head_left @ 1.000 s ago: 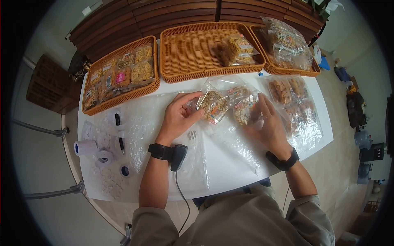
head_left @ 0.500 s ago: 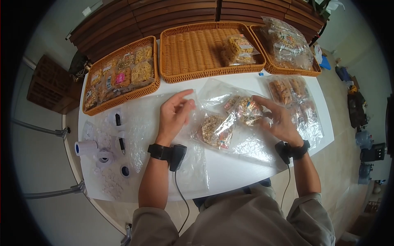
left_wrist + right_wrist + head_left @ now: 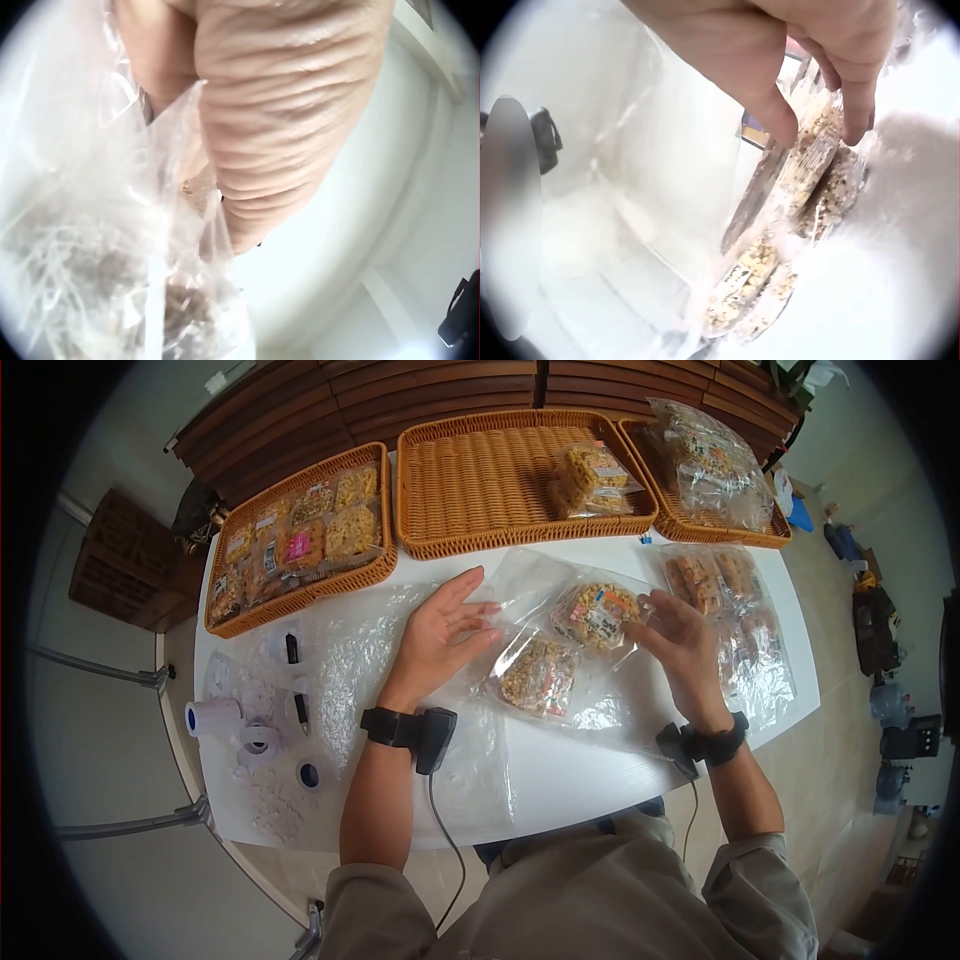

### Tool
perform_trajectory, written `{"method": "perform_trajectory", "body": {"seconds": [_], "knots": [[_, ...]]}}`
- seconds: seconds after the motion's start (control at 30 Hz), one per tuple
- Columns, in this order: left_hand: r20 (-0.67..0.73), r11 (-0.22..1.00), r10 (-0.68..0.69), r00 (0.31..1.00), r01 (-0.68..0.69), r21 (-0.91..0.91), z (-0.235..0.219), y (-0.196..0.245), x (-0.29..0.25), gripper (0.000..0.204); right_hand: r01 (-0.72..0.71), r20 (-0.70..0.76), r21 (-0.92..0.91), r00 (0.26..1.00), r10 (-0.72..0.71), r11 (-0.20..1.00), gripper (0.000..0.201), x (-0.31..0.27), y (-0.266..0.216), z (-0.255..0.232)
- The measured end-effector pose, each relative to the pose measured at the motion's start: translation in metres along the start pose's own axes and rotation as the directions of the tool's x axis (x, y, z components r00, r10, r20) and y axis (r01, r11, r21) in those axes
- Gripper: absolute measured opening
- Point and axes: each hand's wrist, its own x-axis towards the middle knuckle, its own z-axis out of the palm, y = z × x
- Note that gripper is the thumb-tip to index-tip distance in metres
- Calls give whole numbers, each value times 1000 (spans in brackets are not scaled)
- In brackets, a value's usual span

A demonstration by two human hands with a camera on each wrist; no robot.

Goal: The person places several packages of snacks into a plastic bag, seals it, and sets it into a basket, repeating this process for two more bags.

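A large clear plastic bag [image 3: 525, 588] lies on the white table with wrapped round grain snacks inside, one group [image 3: 537, 675] nearer the body, another [image 3: 600, 615] farther right. My right hand [image 3: 688, 650] pinches the farther group through the film; in the right wrist view its thumb and fingers [image 3: 859, 112] lie on either side of upright packets [image 3: 810, 169]. At the bag's left side, my left hand [image 3: 435, 645] has its fingers spread and thumb apart. Film [image 3: 90, 187] rises against that palm [image 3: 285, 112] in the left wrist view; its fingertips are hidden there.
Three wicker trays stand along the back: left [image 3: 300, 585] with packets, middle [image 3: 480, 480] with a small stack, right [image 3: 765, 535] with bagged packets. More bagged snacks [image 3: 735, 620] lie at right. Flat film [image 3: 365, 680], pens [image 3: 302, 710] and tape rolls [image 3: 215, 717] are at left.
The nearer snack group has moved down, away from my left hand, which has let go of it. My right hand has shifted and now pinches the other group, whose labels face up.
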Motion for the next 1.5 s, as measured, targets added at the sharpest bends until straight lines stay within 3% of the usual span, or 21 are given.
{"method": "perform_trajectory", "body": {"seconds": [0.13,0.2,0.33,0.43,0.53,0.63,0.67,0.73,0.83,0.93,1.03,1.13,1.23,1.33,1.5], "knots": [[9,996,-18,1000,19,-88,-1,5,0,80,-98,36,440,995,91,893,55,5,10,-6],[0,990,-56,998,55,-129,-4,8,1,82,-134,66,409,991,118,903,55,3,9,-8],[-18,986,-104,994,100,-133,-6,9,0,80,-50,32,143,998,46,988,55,-4,14,-12],[-10,994,-53,999,51,-97,-6,7,0,80,-17,20,11,1000,17,1000,54,-9,6,-15],[-12,997,-38,999,37,-66,-2,5,1,81,-111,58,-253,990,130,961,55,-12,-10,-17],[68,993,-34,997,41,-111,-2,4,1,84,-179,83,-96,979,188,979,51,-11,-5,-16],[92,989,-45,995,57,-138,-2,3,1,86,-207,102,31,974,203,978,49,-9,-1,-16],[137,977,-67,988,92,-192,0,1,0,89,-262,149,278,962,228,924,46,-3,7,-14],[126,973,-55,991,82,-218,2,4,0,92,-281,141,486,960,243,828,39,1,5,-2],[91,970,-44,995,65,-234,2,2,-1,93,-186,75,80,981,180,979,39,-2,-14,5],[99,959,-97,990,119,-256,-1,4,0,94,27,5,-263,1000,-27,964,41,0,-9,3],[150,961,-85,985,121,-251,-2,3,1,96,-42,90,-141,994,55,989,40,-1,-14,2],[178,962,-62,982,106,-252,-1,5,0,98,-221,142,187,970,196,957,41,2,-13,8],[177,974,-53,983,90,-208,0,6,1,100,-194,257,341,960,108,920,44,5,2,14],[155,971,-44,987,79,-227,1,4,1,102,-270,363,401,924,119,875,49,7,9,22]]}}
